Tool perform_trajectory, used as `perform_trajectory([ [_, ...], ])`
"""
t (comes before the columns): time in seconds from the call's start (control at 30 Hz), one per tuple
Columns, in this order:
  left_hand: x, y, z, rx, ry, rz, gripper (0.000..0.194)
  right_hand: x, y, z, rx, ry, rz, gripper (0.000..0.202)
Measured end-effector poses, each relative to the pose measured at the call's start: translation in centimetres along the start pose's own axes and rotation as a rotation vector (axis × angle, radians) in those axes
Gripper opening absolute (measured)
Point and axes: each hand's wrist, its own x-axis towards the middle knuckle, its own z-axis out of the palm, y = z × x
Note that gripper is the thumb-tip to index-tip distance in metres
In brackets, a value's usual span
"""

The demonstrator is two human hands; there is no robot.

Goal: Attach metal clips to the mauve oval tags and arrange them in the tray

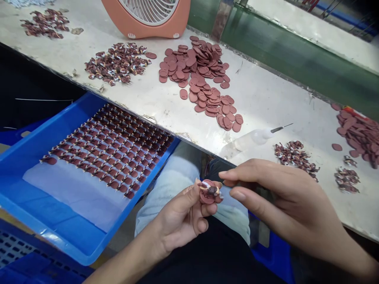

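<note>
Above my lap, my left hand pinches a reddish-brown oval base between thumb and fingers. A small painted figurine in dark brown, white and tan lies against its face. Just right of it hovers my right hand, thumb and fingers apart, with nothing visible between them. Near that hand on the table are a translucent squeeze bottle with a needle tip and a small heap of figurines. Whether the figurine is fixed to its base I cannot tell.
A blue tray at left holds rows of figurines on bases over a pale sheet. On the white table lie a large pile of oval bases, figurine heaps and more bases. An orange fan stands behind.
</note>
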Motion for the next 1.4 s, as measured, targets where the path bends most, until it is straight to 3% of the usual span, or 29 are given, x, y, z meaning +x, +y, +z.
perform_trajectory([
  [0.3,-0.6,0.0,0.2,-0.072,0.050,0.008,0.027,0.0,0.2,1.2,0.045,0.042,0.059,0.012],
  [0.6,-0.7,-0.3,0.5,-0.069,0.028,0.046,0.023,0.1,0.1,1.3,0.089,0.027,0.021,0.017],
  [1.4,-0.7,-0.8,2.1,0.077,0.167,0.171,0.021,0.2,0.9,1.3,0.155,0.016,-0.072,0.010],
])
